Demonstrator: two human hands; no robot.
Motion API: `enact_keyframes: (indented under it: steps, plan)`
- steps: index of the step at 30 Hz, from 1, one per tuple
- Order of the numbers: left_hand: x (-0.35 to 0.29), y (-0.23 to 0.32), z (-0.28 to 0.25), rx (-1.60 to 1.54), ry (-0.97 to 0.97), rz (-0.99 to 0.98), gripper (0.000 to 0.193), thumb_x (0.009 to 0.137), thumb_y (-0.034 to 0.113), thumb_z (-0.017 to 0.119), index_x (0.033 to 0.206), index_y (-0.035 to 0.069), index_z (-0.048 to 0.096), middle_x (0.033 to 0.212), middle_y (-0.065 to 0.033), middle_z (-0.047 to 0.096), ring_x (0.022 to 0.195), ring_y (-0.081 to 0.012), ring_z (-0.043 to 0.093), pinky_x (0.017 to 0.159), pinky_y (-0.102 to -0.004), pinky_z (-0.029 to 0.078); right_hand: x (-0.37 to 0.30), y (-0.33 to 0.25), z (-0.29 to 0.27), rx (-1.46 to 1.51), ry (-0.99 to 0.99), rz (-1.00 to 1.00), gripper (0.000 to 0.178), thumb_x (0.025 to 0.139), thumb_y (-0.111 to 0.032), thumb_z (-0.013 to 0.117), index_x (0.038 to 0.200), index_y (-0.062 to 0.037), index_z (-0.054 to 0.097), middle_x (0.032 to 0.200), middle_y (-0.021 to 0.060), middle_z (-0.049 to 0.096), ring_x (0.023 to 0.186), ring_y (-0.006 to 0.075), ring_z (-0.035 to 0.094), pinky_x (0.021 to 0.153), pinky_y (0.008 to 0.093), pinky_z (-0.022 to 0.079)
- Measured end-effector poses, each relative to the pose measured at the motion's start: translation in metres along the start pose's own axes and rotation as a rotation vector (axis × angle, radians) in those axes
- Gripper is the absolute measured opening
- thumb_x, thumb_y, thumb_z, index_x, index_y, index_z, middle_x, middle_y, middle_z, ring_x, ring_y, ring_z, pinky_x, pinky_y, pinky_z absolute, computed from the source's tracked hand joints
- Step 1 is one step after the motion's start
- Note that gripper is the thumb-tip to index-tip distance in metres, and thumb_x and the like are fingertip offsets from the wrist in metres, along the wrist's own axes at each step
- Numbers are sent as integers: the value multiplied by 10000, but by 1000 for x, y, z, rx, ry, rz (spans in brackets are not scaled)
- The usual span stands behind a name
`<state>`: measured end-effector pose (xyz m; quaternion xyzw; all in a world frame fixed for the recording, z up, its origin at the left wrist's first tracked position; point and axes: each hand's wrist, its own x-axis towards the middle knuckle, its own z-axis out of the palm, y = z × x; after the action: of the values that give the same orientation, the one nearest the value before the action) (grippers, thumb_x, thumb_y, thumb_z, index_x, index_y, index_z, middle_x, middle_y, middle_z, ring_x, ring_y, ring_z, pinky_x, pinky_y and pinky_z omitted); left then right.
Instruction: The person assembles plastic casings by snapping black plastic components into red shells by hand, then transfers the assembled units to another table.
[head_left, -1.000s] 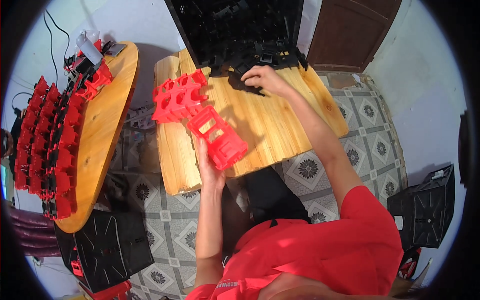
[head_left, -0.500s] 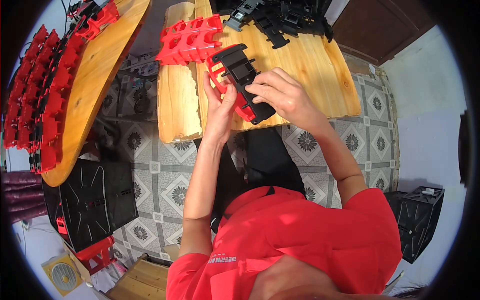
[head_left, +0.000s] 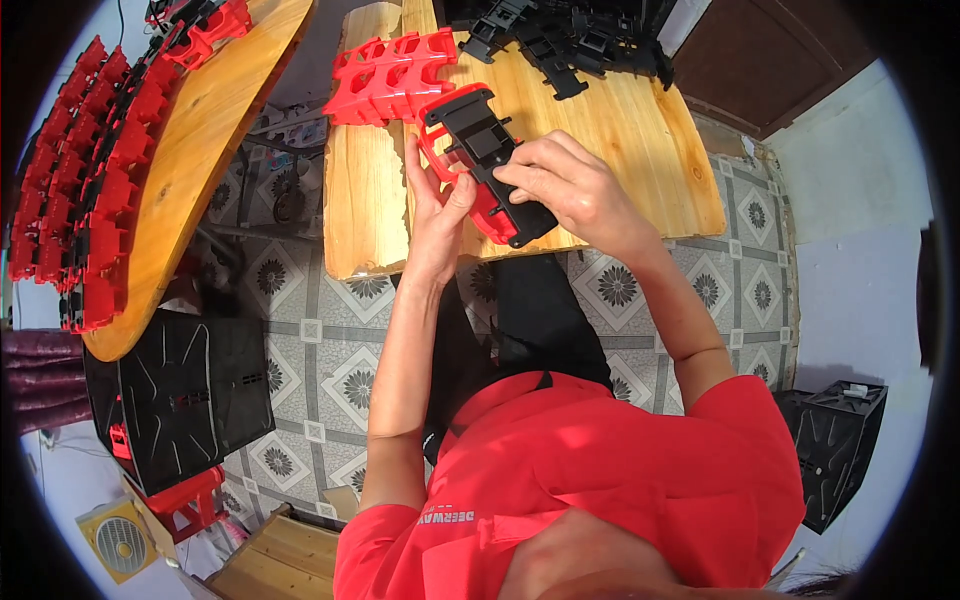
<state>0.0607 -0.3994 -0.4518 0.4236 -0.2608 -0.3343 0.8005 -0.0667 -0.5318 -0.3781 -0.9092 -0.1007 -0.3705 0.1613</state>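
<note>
My left hand (head_left: 440, 220) is closed around the left side of a red plastic frame (head_left: 490, 213), its thumb near the inner edge. Against this frame lies a long black plastic part (head_left: 477, 128) with a square recess in its middle and small pegs along its sides. My right hand (head_left: 580, 195) has its fingers curled and pinched on the black part's right side, close to the recess. Both pieces are tilted over the table's near edge. What the right fingertips press on is partly hidden.
Several joined red frames (head_left: 390, 80) rest at the back left of the wooden table (head_left: 640, 160). A pile of black parts (head_left: 570, 50) lies at the back. On the left, another wooden board (head_left: 215, 130) carries rows of red and black pieces (head_left: 100, 190). Black crates (head_left: 195, 400) stand below.
The black part appears to lie slightly closer against the red frame. Both hands keep nearly the same hold, and the whole view has shifted a little.
</note>
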Motion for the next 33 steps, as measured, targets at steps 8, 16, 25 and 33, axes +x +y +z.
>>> enact_keyframes:
  steps: [8,16,25,33]
  plan:
    - [-3,1,2,-7,-11,-15,1025,866,302,723,1525,201,-55,1422,-163,337,1302,-255,379,1088,-414,323,-1,-2,6,-34,19,-23,303,655,2,737,945,-21,652,887,59,597,830,229,586,675,324,524]
    - [-2,3,10,59,20,1,1031,881,193,689,1521,170,-119,1491,-176,275,1344,-255,349,1090,-398,328,-8,26,23,201,129,219,351,823,-253,717,1089,-31,660,1075,90,594,955,225,607,791,304,522]
    - [-4,9,11,-44,80,86,941,891,158,686,1532,215,-1,1419,-114,357,1255,-230,433,1030,-399,407,2,18,40,890,27,565,468,972,-345,550,1356,-80,502,1425,127,443,1244,226,490,1043,361,390]
    - [-1,9,19,118,61,125,954,803,32,673,1518,133,49,1337,-148,420,1172,-210,493,967,-329,453,16,39,66,976,3,759,603,923,-215,634,1417,25,385,1226,135,583,1084,153,564,918,288,457]
